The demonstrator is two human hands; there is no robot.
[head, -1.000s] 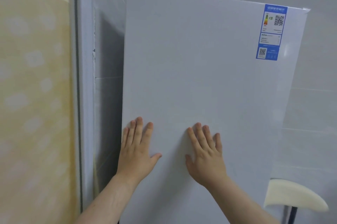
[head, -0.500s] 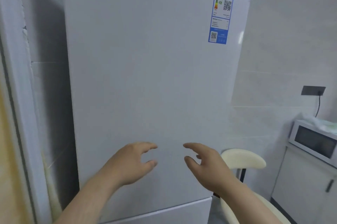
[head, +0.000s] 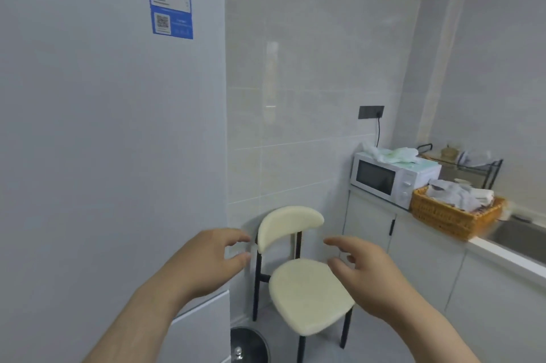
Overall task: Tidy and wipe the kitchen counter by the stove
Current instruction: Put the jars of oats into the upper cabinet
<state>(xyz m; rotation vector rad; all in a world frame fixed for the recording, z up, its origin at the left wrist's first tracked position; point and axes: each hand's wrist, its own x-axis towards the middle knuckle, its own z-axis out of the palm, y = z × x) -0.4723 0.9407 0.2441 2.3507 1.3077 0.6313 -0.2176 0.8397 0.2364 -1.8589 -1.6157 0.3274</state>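
A: What's nearest?
B: Left hand (head: 204, 262) and right hand (head: 369, 277), raised apart, fingers loosely curled and spread, holding nothing.

A: And beyond them?
B: A cream chair (head: 301, 283) beside the fridge (head: 103, 141). Farther right, the counter (head: 502, 253) carries a wicker basket (head: 449, 218) and a microwave (head: 390, 179).

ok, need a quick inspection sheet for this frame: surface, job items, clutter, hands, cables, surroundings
Surface: counter at right, white edge, mostly occupied.
Job's things: nothing seen; no cloth identifiable, stove out of view.
Clutter: microwave with crumpled bags on top; wicker basket of packets; wire rack behind.
Hands: left hand and right hand open, empty, in mid-air.
Cables: black cord from wall socket down behind microwave.
Surroundings: fridge, cream chair, lidded bin.
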